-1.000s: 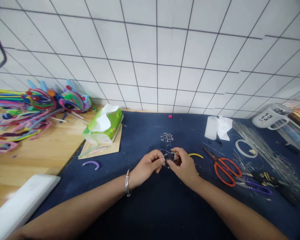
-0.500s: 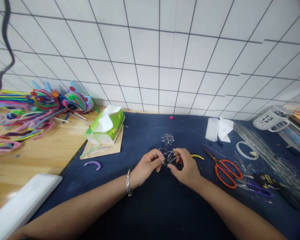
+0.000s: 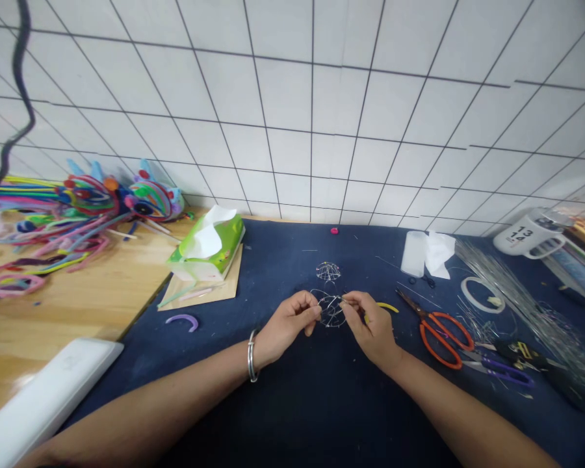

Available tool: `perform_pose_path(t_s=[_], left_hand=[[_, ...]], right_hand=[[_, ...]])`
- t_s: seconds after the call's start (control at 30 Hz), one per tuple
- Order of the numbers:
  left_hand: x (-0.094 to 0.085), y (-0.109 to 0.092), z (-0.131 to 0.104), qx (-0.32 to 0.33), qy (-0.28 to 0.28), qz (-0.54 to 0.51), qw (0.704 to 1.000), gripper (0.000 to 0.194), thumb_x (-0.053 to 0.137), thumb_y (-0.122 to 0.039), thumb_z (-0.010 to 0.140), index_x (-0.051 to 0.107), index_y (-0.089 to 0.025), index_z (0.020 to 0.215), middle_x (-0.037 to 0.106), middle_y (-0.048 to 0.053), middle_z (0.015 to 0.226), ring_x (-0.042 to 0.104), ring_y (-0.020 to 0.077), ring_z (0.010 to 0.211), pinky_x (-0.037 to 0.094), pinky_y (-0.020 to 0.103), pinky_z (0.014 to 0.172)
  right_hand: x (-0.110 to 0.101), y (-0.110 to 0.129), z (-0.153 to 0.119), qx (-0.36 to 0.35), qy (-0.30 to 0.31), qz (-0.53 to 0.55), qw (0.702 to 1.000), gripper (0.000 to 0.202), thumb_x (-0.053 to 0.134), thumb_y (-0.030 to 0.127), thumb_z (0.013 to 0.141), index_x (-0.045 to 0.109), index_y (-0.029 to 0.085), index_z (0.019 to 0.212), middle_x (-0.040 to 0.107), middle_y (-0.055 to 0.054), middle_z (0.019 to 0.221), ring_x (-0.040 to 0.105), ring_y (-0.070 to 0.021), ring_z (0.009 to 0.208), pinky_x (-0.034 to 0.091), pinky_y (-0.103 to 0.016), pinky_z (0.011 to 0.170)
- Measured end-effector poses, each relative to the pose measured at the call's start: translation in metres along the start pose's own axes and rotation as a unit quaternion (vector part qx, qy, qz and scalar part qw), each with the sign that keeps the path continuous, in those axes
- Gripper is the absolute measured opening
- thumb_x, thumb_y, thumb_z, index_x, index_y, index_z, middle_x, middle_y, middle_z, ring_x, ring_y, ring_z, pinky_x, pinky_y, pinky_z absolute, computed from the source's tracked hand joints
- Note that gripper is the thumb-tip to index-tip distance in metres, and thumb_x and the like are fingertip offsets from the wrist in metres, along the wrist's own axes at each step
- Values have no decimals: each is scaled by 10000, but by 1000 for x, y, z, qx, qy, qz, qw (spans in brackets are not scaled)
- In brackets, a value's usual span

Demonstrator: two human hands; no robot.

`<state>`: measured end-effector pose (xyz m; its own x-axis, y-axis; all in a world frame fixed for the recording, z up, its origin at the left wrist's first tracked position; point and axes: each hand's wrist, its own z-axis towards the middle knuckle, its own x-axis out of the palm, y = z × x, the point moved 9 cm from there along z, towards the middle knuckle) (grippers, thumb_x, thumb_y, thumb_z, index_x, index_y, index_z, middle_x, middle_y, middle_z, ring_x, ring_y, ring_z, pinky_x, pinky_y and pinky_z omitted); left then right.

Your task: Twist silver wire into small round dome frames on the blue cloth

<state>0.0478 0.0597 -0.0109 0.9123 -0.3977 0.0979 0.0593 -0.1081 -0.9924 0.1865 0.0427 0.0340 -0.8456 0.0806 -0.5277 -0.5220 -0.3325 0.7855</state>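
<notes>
Bare fingers meet fine wire above a dark blue cloth (image 3: 273,260), where a person's left hand (image 3: 292,320) and right hand (image 3: 373,330) share a small, rounded wire frame (image 3: 332,318). The left hand, its wrist ringed by a silver bangle (image 3: 251,364), has thumb and forefinger closed on the frame's left edge, where a thin loop of wire rises beside the fingertips. The right hand's thumb, lower on the frame half a second ago, has come up to meet the fingers, and the hand now appears to pinch the upper right edge. The shift leaves the frame's lower side uncovered, its curved ribs in plain view, and suggests a lighter hold at the rim.

Just beyond the frame, a second wire dome (image 3: 328,272) dotted with small coloured beads or pinheads rests on the cloth. A yellow curved piece (image 3: 389,307) lies partly hidden behind the right hand. Farther right are orange-handled scissors (image 3: 425,317), purple-handled snips (image 3: 511,374) and a long bundle of wires (image 3: 521,292), with a white mug (image 3: 517,238) near the wall. At left, a green tissue pack (image 3: 229,250) stands near the seam with the wooden worktop (image 3: 141,286), and a purple curved piece (image 3: 191,319) lies on the cloth before it.
</notes>
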Motion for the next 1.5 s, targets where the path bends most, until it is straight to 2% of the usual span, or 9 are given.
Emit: perform_pose_path(t_s=[0.4, 1.0, 1.27, 1.5], left_hand=[[1, -2, 0, -2, 7, -4, 1000, 183, 496, -315, 819, 486, -140, 768, 459, -47, 546, 387, 60, 479, 323, 208, 545], [0, -1, 1, 1, 6, -33, 999, 187, 508, -315, 815, 516, -131, 781, 471, -36, 558, 394, 57, 475, 304, 202, 519], [-2, 1, 1, -7, -7, -64, 998, 211, 490, -342, 818, 526, -135, 809, 536, 4, 677, 422, 58, 483, 316, 207, 506], [0, -2, 1, -9, 7, -53, 999, 165, 532, -296, 797, 522, -132, 789, 503, -19, 620, 407, 53, 484, 323, 205, 523]], right_hand=[[1, -13, 4, 94, 0, 120, 988, 186, 418, 338, 863, 524, 184, 865, 567, -2, 726, 547, -108, 595, 454, -243, 617], [3, -19, 6, 124, -5, 164, 979, 241, 396, 375, 864, 526, 179, 809, 564, -3, 694, 526, -107, 566, 457, -253, 591], [6, -25, 6, 137, -3, 201, 970, 233, 415, 378, 855, 529, 178, 825, 572, -3, 695, 533, -107, 556, 462, -252, 569], [7, -24, 6, 137, 1, 207, 969, 214, 414, 355, 863, 527, 181, 806, 565, 5, 692, 526, -103, 562, 447, -242, 570]])
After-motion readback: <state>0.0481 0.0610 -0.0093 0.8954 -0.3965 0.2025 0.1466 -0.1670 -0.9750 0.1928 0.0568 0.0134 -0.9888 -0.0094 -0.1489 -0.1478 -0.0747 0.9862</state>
